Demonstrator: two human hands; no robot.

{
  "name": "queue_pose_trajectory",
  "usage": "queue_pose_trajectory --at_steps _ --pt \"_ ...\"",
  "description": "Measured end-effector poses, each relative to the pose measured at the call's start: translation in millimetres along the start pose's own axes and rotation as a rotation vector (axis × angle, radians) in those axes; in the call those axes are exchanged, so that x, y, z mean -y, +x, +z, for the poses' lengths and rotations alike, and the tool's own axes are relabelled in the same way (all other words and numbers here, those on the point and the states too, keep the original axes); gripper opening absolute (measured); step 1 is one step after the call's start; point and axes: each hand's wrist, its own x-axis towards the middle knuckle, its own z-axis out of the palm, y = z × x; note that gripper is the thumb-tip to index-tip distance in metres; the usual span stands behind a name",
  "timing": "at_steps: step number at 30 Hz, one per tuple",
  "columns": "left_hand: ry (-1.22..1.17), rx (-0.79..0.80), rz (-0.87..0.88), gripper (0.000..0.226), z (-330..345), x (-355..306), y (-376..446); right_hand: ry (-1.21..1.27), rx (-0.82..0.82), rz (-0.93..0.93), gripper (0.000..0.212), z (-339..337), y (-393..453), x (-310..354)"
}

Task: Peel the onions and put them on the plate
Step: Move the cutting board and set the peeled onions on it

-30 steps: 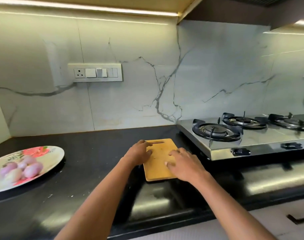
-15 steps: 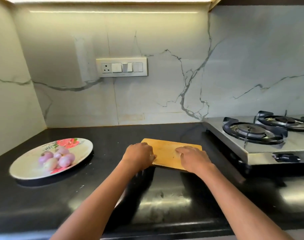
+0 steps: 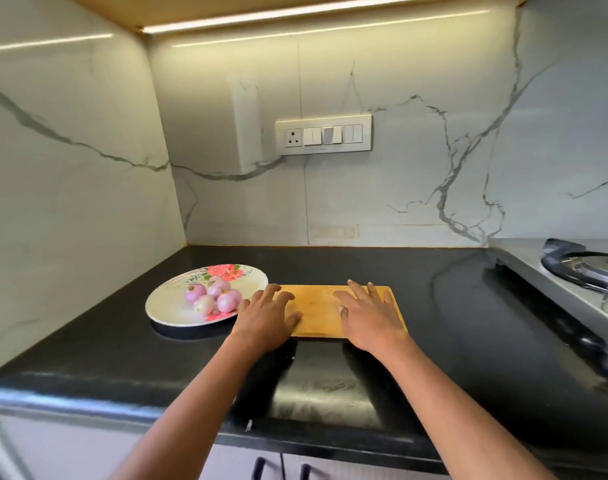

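Resting flat, fingers spread, both hands (image 3: 266,318) (image 3: 368,315) press the cutting board (image 3: 318,311) beside a plate (image 3: 167,306) holding five onions (image 3: 214,297).

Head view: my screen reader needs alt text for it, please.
Both hands, left hand and right hand, rest flat on a wooden cutting board on a black counter. Beside it sits a floral plate holding onions.

Five onions (image 3: 214,296), one plate (image 3: 167,308), one board (image 3: 318,311), two hands (image 3: 266,318).

Both hands flat — left grip (image 3: 266,315), right grip (image 3: 368,317) — fingers splayed.
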Motion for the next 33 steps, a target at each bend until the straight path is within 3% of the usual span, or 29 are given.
queue_pose_trajectory --at_steps 6,14,23,29,33 --pt "-0.066 0.023 -0.022 0.052 0.9 0.9 6.3 -0.021 0.018 -0.006 0.053 -7.4 -0.5 7.2" --pt "-0.108 -0.080 0.012 0.056 2.3 -7.2 10.0 0.054 -0.059 0.010 0.055 -9.3 -4.5 10.0" --pt "-0.088 -0.211 -0.086 0.050 -15.1 65.0 -6.7 0.143 -0.211 -0.124 0.048 -12.1 18.0 63.2" --pt "-0.198 -0.250 -0.182 0.048 -36.4 123.8 -18.1 0.342 0.003 -0.287 0.055 -18.7 54.6 150.2" --pt "-0.336 -0.108 -0.240 0.048 -35.8 155.1 -18.8 0.426 0.133 -0.317 0.060 -13.9 79.1 186.3"
